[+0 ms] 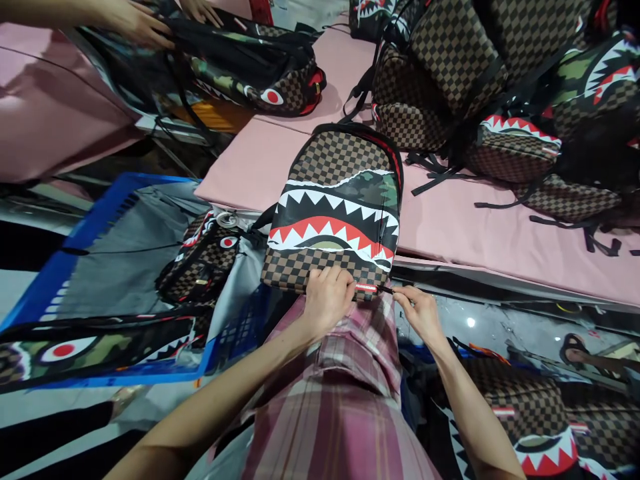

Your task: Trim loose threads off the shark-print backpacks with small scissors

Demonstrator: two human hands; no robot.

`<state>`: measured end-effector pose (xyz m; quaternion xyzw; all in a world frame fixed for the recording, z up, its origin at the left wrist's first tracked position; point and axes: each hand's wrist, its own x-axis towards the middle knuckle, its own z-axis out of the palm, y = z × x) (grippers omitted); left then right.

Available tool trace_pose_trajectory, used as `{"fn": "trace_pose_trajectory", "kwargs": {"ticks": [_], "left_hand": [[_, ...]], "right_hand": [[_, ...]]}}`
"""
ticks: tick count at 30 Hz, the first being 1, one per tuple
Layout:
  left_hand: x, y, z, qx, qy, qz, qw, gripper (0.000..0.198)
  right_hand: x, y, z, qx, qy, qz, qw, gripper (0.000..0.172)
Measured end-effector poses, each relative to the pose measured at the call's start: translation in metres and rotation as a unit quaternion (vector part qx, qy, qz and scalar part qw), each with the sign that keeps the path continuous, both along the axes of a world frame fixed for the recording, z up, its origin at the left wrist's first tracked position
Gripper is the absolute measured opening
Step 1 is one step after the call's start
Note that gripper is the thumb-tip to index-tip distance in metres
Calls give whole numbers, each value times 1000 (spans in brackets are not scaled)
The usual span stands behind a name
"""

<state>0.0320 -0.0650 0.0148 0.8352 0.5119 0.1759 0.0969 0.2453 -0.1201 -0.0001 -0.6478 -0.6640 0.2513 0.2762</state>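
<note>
A checkered brown backpack (333, 160) with a shark-mouth print lies across the edge of a pink-covered table and over my lap, its rounded top pointing away from me. My left hand (330, 293) is closed on the bottom edge of the backpack, fingers curled over the front panel. Just right of it is a small red label (365, 288). Between the fingertips of my right hand (417, 310) is a slim dark tool (385, 289), its tip at the label's right end. Its exact kind is too small to make out.
More checkered backpacks (455, 60) are piled on the pink table (440, 227), straps trailing. On my left, a blue crate (100, 207) holds shark-print bags. Other backpacks (520, 393) lie low on the right. Another person's hand (137, 23) touches a bag (250, 73) at upper left.
</note>
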Motion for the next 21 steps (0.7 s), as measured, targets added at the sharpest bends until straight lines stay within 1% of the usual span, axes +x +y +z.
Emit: {"fn": "trace_pose_trajectory", "kwargs": {"ticks": [8,14,21], "left_hand": [[-6,0,-8,-36,-39,2,999,16],[-7,0,-10,-48,-53,-1,997,18],[-9,-2,-13,-56,-73,-4,996,18]], "right_hand": [[4,7,-1,30,-31,55,998,26],[5,8,0,43,-62,64,995,26],[3,7,0,58,-75,73,993,23]]}}
